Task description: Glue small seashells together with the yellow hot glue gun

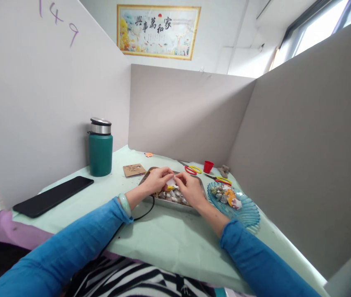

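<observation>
My left hand (160,180) and my right hand (190,189) meet above a metal tray (175,205). Between their fingertips is a small white piece (171,182), thin like paper, with a bit of yellow just below it; its exact kind is too small to make out. Both hands are closed in a pinch on it. Many small grey, white and brownish bits (177,197) fill the tray under the hands. To the right of my right hand, a scalloped blue glass plate (246,212) bears several small orange, white and greenish pieces (229,196).
Behind the tray lie red-and-yellow-handled scissors (193,170), a second pair of scissors (223,180) and a red cup (208,166). A brown card (134,170), a green bottle (100,152) and a black phone (54,195) are on the left. Grey partitions (187,111) enclose the table.
</observation>
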`<state>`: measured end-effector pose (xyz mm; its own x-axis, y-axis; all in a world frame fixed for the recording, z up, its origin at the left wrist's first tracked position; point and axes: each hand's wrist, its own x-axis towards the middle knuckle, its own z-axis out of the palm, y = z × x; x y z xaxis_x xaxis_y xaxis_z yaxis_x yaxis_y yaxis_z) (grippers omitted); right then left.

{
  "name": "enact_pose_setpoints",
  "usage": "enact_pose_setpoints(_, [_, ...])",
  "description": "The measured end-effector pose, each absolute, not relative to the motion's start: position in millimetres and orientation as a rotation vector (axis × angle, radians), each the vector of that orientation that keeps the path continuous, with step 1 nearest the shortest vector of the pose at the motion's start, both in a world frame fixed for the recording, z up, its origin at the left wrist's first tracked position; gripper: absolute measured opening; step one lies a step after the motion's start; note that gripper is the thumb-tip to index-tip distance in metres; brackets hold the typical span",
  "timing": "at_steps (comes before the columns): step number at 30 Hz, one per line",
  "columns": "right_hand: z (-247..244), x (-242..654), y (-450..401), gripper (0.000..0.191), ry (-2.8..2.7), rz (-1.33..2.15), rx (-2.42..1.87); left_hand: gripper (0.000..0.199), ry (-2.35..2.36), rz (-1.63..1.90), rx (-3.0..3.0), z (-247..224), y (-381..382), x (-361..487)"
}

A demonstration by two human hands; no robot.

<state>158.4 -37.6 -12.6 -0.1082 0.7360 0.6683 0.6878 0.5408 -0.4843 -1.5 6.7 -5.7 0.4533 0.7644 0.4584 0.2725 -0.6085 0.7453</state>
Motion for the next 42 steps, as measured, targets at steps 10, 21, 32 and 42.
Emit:
enact_pose_setpoints(10, [-15.4,159.3,-36.1,0.019,-1.838,0.062,-1.185,0.029,0.805,1.035,2.051,-6.8,8.9,-0.2])
enact_pose_setpoints(21, [-13.2,158.4,-38.0,0.021,-1.829,0.082,-1.191,0.026,0.871,1.114,2.04,-4.5,6.3,-1.2])
enact_pose_setpoints(32, [-14.8,159.0,-36.0,0.021,-1.852,0.047,-1.22,0.03,0.819,1.046,2.019,-8.6,10.2,0.0])
enact_pose_setpoints(42, [-18.7,160.4,-33.9,0.022,-1.86,0.016,-1.22,0.031,0.814,1.04,2.043,-10.0,11.5,-0.2])
